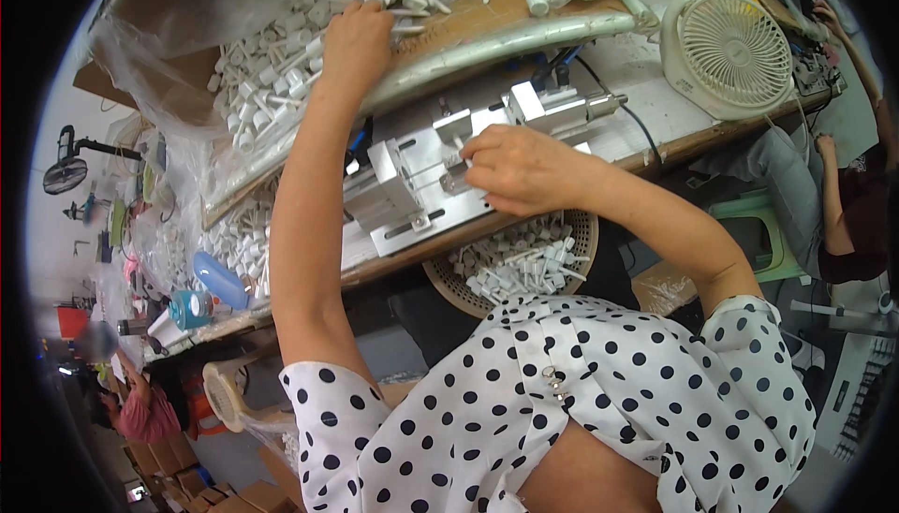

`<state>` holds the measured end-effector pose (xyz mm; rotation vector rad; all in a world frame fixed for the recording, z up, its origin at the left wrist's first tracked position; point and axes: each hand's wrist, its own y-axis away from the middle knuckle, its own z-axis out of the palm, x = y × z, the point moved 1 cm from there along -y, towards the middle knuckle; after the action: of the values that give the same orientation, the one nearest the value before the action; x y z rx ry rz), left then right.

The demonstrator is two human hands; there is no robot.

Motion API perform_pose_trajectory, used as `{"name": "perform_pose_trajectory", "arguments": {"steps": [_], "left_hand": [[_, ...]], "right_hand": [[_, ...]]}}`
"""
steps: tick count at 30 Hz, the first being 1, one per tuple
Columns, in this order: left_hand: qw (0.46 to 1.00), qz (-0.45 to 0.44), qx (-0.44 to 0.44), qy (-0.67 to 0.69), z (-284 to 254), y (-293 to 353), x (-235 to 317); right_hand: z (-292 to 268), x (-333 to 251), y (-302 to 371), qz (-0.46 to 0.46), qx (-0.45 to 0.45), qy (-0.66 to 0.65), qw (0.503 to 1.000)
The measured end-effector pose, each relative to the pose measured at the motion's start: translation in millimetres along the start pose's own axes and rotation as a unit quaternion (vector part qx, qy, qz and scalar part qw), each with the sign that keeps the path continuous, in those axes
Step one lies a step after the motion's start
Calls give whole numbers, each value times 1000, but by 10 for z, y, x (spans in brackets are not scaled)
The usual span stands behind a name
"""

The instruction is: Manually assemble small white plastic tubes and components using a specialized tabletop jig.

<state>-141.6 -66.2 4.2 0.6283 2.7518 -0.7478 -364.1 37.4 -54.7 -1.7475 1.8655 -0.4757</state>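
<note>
At the far side of the bench, my left hand [357,43] reaches onto a heap of white plastic caps with thin stems [267,82]. Its fingers are curled down among them, and what they pinch is hidden. My right hand [526,168] is over a silver metal fixture [393,185] with upright blocks and a rod on its right end. Thumb and fingers are pinched together at the fixture's middle. A bit of a white stemmed cap [458,142] shows at the fingertips; the rest is covered by the hand.
A beige basket [592,256] of similar caps is below the bench edge, close to my body. A padded, plastic-wrapped rim [506,43] separates heap and fixture. A white fan [730,50] stands right. A blue-lidded container [190,309] sits left. Other people are at both sides.
</note>
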Motion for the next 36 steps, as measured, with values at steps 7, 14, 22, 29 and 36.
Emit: {"name": "perform_pose_trajectory", "arguments": {"steps": [7, 14, 22, 29, 36], "left_hand": [[939, -118, 162, 278, -318, 203, 230], [815, -299, 204, 452, -664, 1179, 1181], [883, -232, 91, 397, -413, 1399, 1837], [923, -169, 49, 341, -503, 1248, 1767], [938, -98, 155, 293, -591, 813, 593]], "right_hand": [[-206, 119, -79, 51, -39, -72, 995], [-990, 1216, -125, 283, -1, 238, 929], [-908, 1053, -125, 230, 57, 159, 958], [-844, 380, 35, 182, 113, 40, 976], [-508, -132, 147, 80, 100, -97, 987]]}}
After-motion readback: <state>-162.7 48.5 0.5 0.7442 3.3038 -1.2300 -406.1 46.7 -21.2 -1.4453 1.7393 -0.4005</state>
